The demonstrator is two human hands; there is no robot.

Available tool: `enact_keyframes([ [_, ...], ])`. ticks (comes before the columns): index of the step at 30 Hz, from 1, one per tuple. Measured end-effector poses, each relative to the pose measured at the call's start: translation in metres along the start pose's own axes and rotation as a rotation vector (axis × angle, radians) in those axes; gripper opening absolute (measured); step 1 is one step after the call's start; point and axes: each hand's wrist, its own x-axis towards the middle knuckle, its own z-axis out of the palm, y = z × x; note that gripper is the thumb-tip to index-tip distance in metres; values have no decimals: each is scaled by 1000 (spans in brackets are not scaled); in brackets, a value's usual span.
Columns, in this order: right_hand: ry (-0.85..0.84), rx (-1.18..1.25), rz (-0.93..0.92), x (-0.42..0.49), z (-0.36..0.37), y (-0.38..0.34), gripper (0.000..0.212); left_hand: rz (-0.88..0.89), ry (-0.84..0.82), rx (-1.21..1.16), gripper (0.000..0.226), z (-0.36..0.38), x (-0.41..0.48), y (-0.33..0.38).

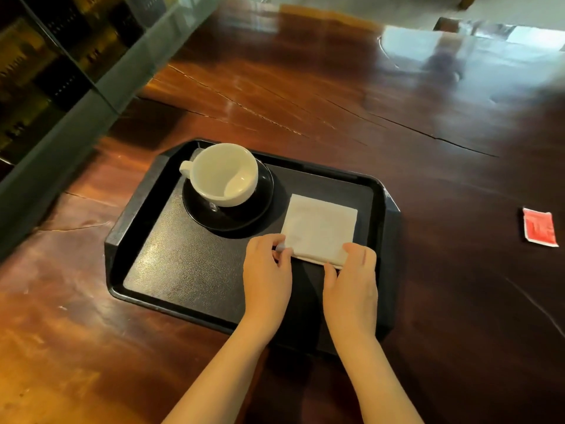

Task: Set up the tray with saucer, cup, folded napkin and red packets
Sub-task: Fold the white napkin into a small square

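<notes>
A black tray lies on the dark wooden table. At its far left a white cup stands upright on a black saucer, handle to the left. A white folded napkin lies flat on the tray's right half. My left hand pinches the napkin's near left corner. My right hand pinches its near right corner. A red packet lies on the table well to the right of the tray, away from both hands.
The wooden table stretches far beyond the tray, with cracks in its surface. A grey shelf unit with dark compartments runs along the left edge of the table.
</notes>
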Motion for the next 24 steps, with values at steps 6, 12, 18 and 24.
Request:
enact_keyframes([
  [6,46,-28,3,2,3,3,34,-30,6,-21,18,5,6,-4],
  [12,66,-49,-31,10,4,0,33,-15,-8,-26,17,8,15,-4],
  [18,67,-67,-27,12,6,-1,33,-11,5,-21,17,10,16,-5],
  [24,64,-60,-39,18,5,-4,33,19,-9,2,14,10,23,-2],
])
